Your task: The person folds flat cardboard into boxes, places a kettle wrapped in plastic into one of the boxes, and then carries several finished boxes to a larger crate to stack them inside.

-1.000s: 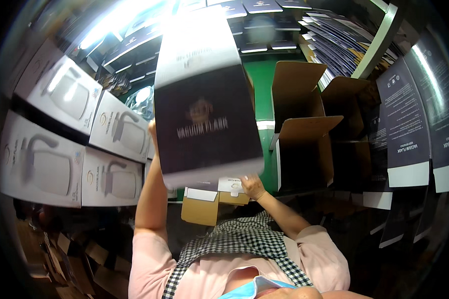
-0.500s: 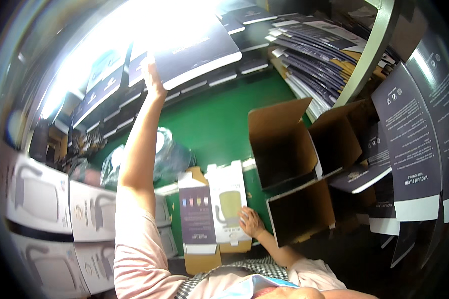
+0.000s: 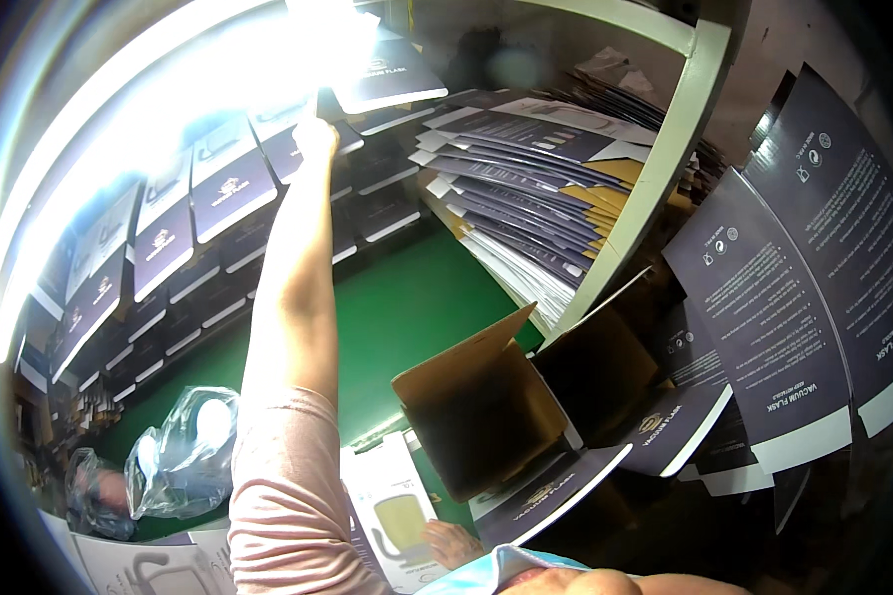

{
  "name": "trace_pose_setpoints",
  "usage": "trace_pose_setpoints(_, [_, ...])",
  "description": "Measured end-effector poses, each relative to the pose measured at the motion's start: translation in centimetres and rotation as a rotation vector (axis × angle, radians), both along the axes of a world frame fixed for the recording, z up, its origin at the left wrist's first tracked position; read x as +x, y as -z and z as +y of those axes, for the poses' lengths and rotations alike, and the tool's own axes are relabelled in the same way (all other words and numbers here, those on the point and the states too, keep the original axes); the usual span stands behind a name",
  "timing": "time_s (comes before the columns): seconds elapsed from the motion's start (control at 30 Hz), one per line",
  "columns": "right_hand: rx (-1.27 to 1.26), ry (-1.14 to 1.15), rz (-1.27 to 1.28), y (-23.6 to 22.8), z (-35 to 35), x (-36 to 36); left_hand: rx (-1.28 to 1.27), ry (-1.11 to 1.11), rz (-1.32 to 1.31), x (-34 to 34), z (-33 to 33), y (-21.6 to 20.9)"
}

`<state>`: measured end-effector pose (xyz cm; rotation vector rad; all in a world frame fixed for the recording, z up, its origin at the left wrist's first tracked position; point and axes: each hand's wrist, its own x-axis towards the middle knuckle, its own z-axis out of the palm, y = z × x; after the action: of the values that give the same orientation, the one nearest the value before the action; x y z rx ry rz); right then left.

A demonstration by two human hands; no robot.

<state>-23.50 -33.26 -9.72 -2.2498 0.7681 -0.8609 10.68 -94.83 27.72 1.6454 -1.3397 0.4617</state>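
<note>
My left arm stretches far up to rows of dark printed cartons. My left hand [image 3: 317,141] is beside the near left corner of a dark flask carton [image 3: 392,79] that sits at an angle on top of the others. Glare washes out its fingertips, so its grip is unclear. Low in the view, my right hand [image 3: 451,543] rests with fingers spread at the edge of a flattened white carton [image 3: 399,516] printed with a greenish mug. My left sleeve covers part of that carton.
Right of the flat carton stands an open brown-lined box [image 3: 481,421]. Stacked flat cartons [image 3: 546,169] lie behind a pale metal post [image 3: 655,169]. Large printed sheets [image 3: 784,317] hang at right. Clear plastic bags [image 3: 184,451] with pale contents lie left on the green table [image 3: 397,297].
The dark carton by my left hand has moved farther away over the rows. My view has swung, shifting the open boxes left. My right hand stays on the flat carton.
</note>
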Motion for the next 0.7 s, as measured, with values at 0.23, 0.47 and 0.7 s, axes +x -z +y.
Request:
trace_pose_setpoints(0.23, [-0.026, 0.031, 0.039, 0.9, 0.7, -0.4, 0.066, 0.13, 0.252, -7.2, 4.2, 0.8])
trace_pose_setpoints(0.47, [0.215, 0.139, -0.052, 1.4, 1.1, 0.4, -0.225, 0.21, 0.24, -14.7, 42.5, 11.7])
trace_pose_setpoints(0.7, [0.392, 0.255, -0.086, 0.0, 1.2, 1.0, 1.137, -0.674, 0.47, -12.0, 80.5, 32.8])
